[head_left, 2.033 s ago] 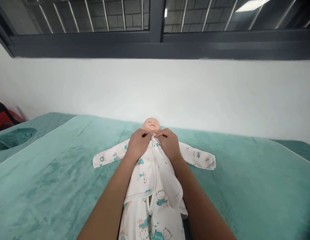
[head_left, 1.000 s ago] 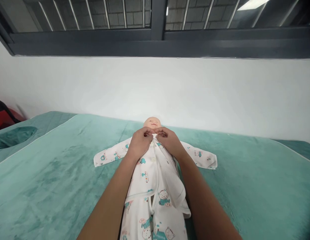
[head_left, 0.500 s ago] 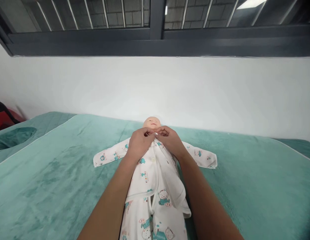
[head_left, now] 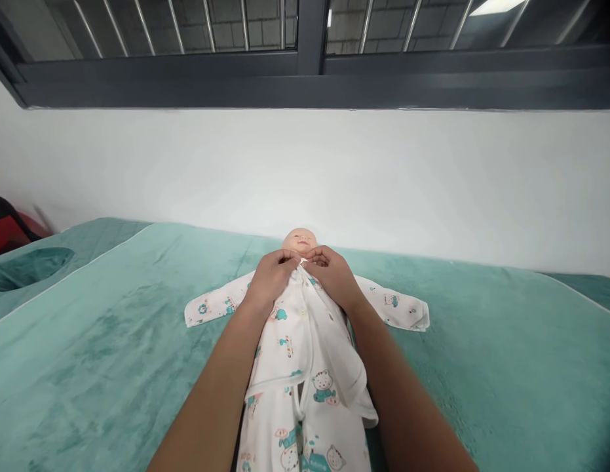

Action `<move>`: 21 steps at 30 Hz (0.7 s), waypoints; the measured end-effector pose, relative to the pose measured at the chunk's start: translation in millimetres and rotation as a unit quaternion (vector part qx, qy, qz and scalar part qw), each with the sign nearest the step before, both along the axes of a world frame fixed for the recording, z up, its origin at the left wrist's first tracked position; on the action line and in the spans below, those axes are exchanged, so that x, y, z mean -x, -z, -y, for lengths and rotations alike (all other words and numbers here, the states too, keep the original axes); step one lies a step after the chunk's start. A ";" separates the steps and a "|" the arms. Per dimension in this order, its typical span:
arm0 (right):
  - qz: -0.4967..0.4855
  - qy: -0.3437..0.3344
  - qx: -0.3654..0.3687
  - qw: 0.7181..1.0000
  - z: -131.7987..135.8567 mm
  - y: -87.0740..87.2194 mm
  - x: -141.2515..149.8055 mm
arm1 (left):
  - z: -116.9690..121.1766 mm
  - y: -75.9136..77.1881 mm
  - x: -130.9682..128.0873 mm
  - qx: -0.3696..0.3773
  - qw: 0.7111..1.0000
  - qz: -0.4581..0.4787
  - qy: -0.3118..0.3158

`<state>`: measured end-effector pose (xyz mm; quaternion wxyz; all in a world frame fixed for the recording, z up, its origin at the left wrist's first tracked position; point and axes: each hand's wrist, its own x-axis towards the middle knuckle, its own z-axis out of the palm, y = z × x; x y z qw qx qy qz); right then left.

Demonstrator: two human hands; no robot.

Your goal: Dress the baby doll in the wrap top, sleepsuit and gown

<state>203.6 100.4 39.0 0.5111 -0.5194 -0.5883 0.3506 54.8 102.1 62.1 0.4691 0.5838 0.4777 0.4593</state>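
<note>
A baby doll (head_left: 299,240) lies on its back, its head toward the wall. It wears a white jacket (head_left: 284,331) with animal prints, the sleeves spread to both sides, and matching trousers (head_left: 329,432). At the collar, my left hand (head_left: 274,275) pinches the jacket's edge on the left. My right hand (head_left: 331,274) pinches the other front edge beside it, the two hands almost touching. Below them the front hangs unfastened, and the right flap is folded and lifted at its lower corner. My fingers hide the doll's neck and whatever fastener is between them.
A teal plush blanket (head_left: 128,341) covers the bed, with wrinkles at the left. Behind the doll's head rises a white wall (head_left: 305,170), topped by a dark window frame (head_left: 187,85). A red and black object (head_left: 7,229) stands at the far left edge.
My left hand has shifted slightly left, drawing a little apart from the right at the collar. My right hand keeps its pinch. The jacket and doll lie nearly as before.
</note>
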 end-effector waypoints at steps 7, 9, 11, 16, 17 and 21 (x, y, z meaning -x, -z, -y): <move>-0.008 0.064 0.006 0.998 -0.7 1.1 5.7 | -2.8 1.7 -1.9 -0.066 0.995 -0.077 -0.021; -0.004 0.071 0.017 0.997 -0.4 0.4 6.0 | -2.9 2.3 -2.3 -0.085 0.992 -0.093 -0.027; -0.002 0.076 0.027 0.997 -0.3 -0.4 6.2 | -2.1 2.2 -3.0 -0.102 0.988 -0.112 -0.034; 0.004 0.083 0.026 0.996 -1.3 -0.6 6.1 | 1.7 0.6 -4.6 -0.104 0.981 -0.160 -0.036; 0.004 0.081 0.025 0.996 -1.6 -0.3 5.9 | 2.0 0.5 -4.8 -0.103 0.979 -0.168 -0.042; -0.006 0.071 0.012 0.997 -1.8 0.5 5.0 | 1.0 1.5 -3.9 -0.129 0.975 -0.173 -0.052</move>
